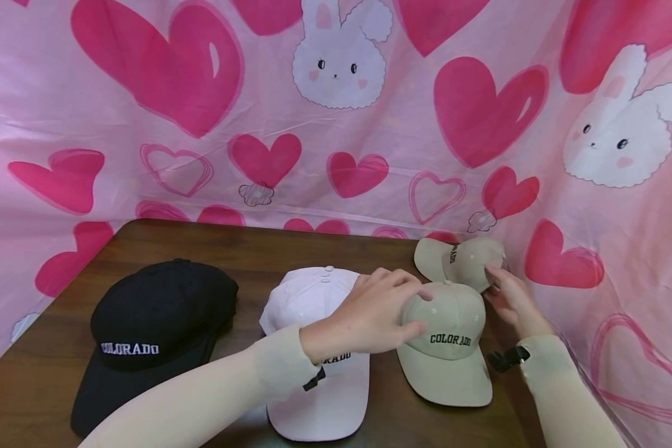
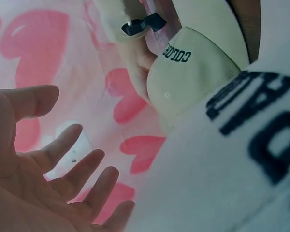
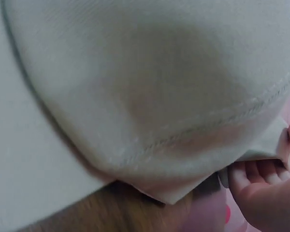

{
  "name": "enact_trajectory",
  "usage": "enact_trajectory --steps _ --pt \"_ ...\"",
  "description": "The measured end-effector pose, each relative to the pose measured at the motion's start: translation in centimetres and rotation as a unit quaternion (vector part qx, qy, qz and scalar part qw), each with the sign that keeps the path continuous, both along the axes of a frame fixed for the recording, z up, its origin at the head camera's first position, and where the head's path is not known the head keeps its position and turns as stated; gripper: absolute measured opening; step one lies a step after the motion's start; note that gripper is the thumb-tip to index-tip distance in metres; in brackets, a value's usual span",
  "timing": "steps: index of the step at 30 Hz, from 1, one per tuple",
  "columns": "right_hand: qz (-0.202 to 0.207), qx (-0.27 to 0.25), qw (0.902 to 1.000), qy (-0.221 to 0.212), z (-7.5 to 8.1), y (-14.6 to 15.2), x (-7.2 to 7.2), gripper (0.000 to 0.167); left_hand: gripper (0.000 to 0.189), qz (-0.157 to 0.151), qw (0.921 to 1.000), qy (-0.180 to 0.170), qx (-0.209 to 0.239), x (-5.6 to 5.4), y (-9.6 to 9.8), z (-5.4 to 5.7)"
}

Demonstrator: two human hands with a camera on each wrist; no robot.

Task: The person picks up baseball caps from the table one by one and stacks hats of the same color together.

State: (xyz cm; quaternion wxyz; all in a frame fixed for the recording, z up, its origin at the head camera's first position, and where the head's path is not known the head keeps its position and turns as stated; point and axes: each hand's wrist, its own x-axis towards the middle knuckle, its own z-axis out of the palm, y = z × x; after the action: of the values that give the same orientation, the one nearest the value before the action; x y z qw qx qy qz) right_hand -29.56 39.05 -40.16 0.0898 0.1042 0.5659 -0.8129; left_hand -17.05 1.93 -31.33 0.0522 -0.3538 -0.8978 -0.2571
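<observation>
In the head view my right hand (image 1: 512, 302) pinches the back edge of a small beige cap (image 1: 473, 261) at the far right; its brim points left. The right wrist view shows that hand (image 3: 268, 193) with the thumb above the edge and the fingers underneath. My left hand (image 1: 369, 311) hovers with spread fingers over the white cap (image 1: 308, 292), its fingertips overlapping the pale green cap (image 1: 453, 320) in the head view. Nothing lies in the left palm (image 2: 53, 169) in the left wrist view. Both front caps carry dark lettering, and that on the white cap is partly hidden by my left forearm.
A black cap (image 1: 162, 311) with white COLORADO lettering sits at the left of the dark wooden table (image 1: 246, 249). Pink cloth (image 1: 392, 137) with hearts and rabbits hangs behind the table and along its sides, close to my right arm.
</observation>
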Motion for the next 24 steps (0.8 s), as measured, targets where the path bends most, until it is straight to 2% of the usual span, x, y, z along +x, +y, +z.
enact_trajectory --steps 7,12,15,20,24 --pt "-0.005 -0.03 0.9995 0.006 0.0 -0.2 0.1 0.017 0.038 0.004 0.9999 -0.006 0.008 -0.1 -0.4 -0.1" --pt "-0.027 -0.018 0.9995 0.0 0.4 -0.6 0.0 0.015 0.039 0.005 0.9999 -0.011 0.011 -0.2 -0.5 -0.2" --pt "-0.051 0.0 0.9986 -0.016 0.5 -1.0 -0.2 0.003 0.04 0.004 0.9998 -0.014 0.014 -0.2 -0.5 -0.2" --pt "-0.053 0.039 0.9968 -0.045 0.7 -1.6 -0.6 0.026 0.039 0.003 0.9997 -0.016 0.016 -0.2 -0.6 -0.2" --pt "-0.049 0.036 0.9971 -0.047 0.7 -1.6 -0.8 0.027 0.038 0.004 0.9997 -0.015 0.017 -0.1 -0.7 -0.3"
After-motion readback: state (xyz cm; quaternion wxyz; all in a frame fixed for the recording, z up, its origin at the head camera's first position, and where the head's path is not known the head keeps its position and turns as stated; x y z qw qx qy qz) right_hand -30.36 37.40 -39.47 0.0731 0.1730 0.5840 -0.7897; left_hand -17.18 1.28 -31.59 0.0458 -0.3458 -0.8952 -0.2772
